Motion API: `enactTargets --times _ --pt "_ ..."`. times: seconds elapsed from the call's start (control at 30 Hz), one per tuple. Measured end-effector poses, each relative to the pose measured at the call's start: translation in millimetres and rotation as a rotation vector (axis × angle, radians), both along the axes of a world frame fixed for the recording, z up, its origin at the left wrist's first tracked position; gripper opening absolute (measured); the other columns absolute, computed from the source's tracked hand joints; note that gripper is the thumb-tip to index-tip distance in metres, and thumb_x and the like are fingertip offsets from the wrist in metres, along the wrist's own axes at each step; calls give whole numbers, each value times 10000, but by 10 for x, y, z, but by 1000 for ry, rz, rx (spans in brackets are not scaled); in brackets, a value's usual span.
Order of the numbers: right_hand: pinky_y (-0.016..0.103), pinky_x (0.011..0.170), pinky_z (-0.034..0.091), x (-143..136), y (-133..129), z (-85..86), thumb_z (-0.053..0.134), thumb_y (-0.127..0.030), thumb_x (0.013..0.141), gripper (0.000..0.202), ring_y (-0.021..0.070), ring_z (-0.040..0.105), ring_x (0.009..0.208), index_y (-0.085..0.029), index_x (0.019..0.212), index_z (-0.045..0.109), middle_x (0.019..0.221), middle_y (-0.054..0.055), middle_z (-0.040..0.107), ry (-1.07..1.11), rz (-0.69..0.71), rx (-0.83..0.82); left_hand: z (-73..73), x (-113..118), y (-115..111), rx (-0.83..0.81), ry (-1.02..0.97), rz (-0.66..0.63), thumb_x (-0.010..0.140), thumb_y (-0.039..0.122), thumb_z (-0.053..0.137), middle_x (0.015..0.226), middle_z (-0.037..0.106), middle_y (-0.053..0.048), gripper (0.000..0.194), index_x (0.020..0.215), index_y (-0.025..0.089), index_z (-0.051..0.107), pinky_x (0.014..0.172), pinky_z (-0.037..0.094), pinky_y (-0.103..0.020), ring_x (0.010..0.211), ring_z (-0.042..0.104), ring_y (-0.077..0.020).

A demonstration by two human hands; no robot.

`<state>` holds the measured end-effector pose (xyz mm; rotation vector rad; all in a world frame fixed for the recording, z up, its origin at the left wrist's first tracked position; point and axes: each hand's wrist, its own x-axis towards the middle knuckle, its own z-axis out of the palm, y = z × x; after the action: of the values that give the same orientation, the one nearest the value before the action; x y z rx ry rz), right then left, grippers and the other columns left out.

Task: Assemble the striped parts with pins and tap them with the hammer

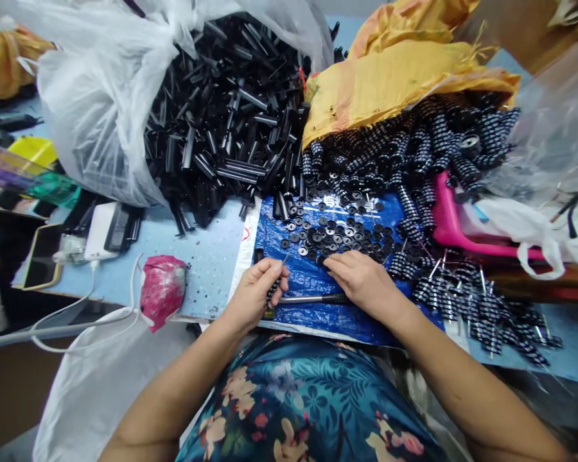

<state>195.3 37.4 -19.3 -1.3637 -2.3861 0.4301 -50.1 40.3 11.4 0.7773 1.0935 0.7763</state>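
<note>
Left hand [256,290] closed around a small dark striped part with a thin pin [286,259] protruding; part mostly hidden by fingers. Right hand [361,279] flat, fingertips on loose black discs [334,231] on blue sheet [313,314]. One rod [313,299] between hands. Discs, spools [443,147], black tubes [231,122] beyond: too many to count

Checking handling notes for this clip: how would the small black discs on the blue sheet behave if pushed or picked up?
The black discs look small and thin, so probably light and easily scattered by a push. Lying flat on the blue sheet, they would likely slide, not roll. The right hand rests at their edge; pinching one singly may be fiddly.
</note>
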Motion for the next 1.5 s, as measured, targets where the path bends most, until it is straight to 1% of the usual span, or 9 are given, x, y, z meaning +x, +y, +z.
enactTargets --times 0.1,0.17,0.33,0.43,0.63,0.8,0.97,1.33,1.5 --pt "477 926 543 19 3 8 507 -260 994 288 270 656 1000 -238 1210 696 1123 108 710 118 -57 -37 -32 -34 -24 -22 -1 -1 811 552 698 653 608 15 401 826 159 615 423 289 -183 425 444 -49" --pt "445 924 552 -7 -23 52 535 -313 989 298 249 663 1006 -266 1247 676 1121 93 697 353 -153 -116 -46 -10 -33 -11 0 -36 818 549 692 657 606 17 395 822 162 612 431 298 -186 428 442 -48" --pt "372 764 610 -317 -141 77 585 -511 947 280 198 717 809 -261 1052 656 923 40 742 1152 -454 -606 -15 188 -60 61 -6 -197 830 571 670 653 584 22 411 793 169 595 430 293 -200 431 419 -47" --pt "385 826 610 -478 -214 40 605 -539 921 316 210 730 887 -259 1064 638 957 53 760 1365 -486 -781 13 276 -82 77 -4 -272 828 584 662 636 564 28 419 785 174 586 416 279 -207 424 398 -51" --pt "439 869 603 -537 -313 12 626 -556 902 342 239 727 947 -270 1085 661 995 58 765 1398 -437 -837 -12 275 -121 79 6 -239 832 568 658 619 552 33 410 745 176 576 419 284 -213 420 391 -51" --pt "399 819 617 -567 -328 -5 761 -506 821 320 212 730 855 -265 1018 686 956 32 769 1520 -442 -848 -66 286 -145 78 25 -216 840 561 650 605 541 37 412 741 172 556 413 278 -207 409 380 -46" --pt "351 793 611 -574 -337 11 759 -510 832 317 184 721 834 -254 1006 691 928 26 766 1590 -466 -869 -94 299 -161 97 55 -260 861 553 626 590 509 48 412 742 166 550 406 258 -202 405 354 -42" --pt "366 776 618 -554 -346 0 734 -499 862 295 183 721 815 -250 1009 679 930 29 763 1585 -424 -901 -55 258 -200 59 10 -255 849 577 635 568 482 54 445 722 162 537 408 240 -196 408 337 -35" --pt "364 790 620 -535 -371 -73 686 -479 907 261 186 725 851 -260 1051 685 983 35 765 1420 -334 -790 -102 281 -221 44 -20 -247 856 568 638 562 482 60 433 747 162 532 403 235 -195 398 323 -31"
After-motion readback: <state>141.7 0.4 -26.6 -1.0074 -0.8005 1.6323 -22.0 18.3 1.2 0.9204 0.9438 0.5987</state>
